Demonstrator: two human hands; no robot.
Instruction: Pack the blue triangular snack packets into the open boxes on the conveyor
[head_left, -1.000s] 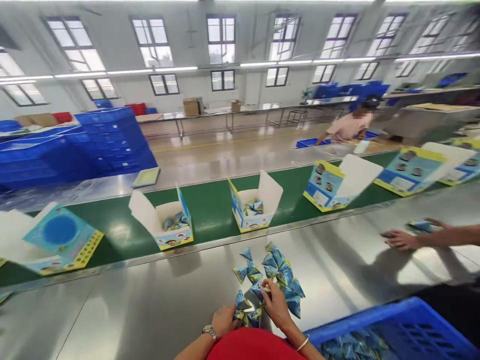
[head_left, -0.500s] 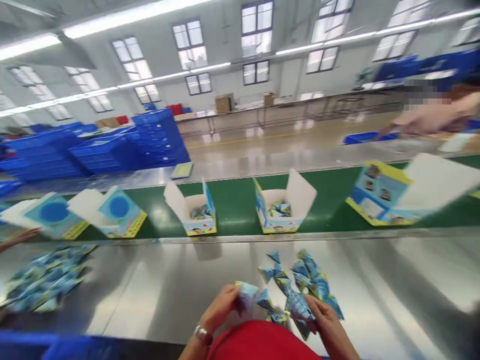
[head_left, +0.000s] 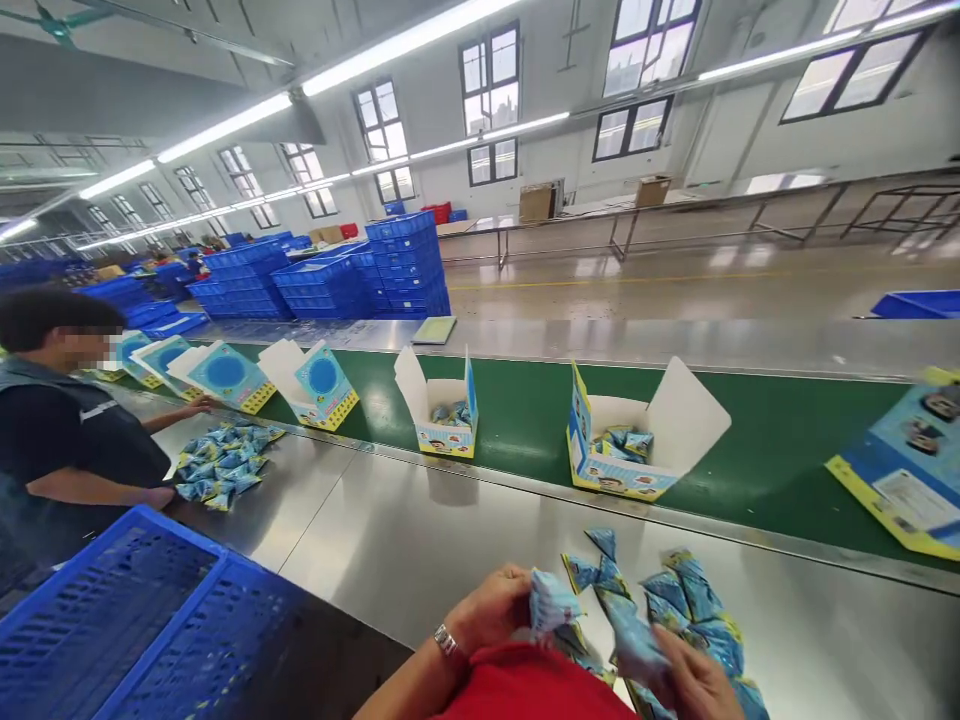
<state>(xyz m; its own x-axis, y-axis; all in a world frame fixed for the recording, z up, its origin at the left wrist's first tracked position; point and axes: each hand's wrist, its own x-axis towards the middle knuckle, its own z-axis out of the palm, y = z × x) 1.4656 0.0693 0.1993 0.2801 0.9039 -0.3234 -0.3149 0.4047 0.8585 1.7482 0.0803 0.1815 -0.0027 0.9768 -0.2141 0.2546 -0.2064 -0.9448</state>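
Low in the view, my left hand (head_left: 495, 607) pinches a small blue foil packet (head_left: 553, 603) by its edge, just above the steel table. To its right, my right hand (head_left: 694, 675) is closed on another blue packet (head_left: 634, 635), slightly blurred. Around and under both hands lie several loose triangular packets (head_left: 694, 600) in blue and yellow foil. Past them, on the green belt, an open printed box (head_left: 619, 480) has its flaps up and packets inside. A second open box (head_left: 446, 440) with packets stands to its left.
A co-worker (head_left: 67, 430) at the left reaches toward a packet pile (head_left: 225, 460) and boxes. A blue crate (head_left: 135, 620) fills the lower left. More boxes (head_left: 322, 385) line the green belt (head_left: 517, 410). Stacked blue crates (head_left: 405, 265) stand behind.
The view has swung left, bringing the co-worker and the blue crate into sight. Both hands still hold packets, and my left hand has lifted its packet slightly.
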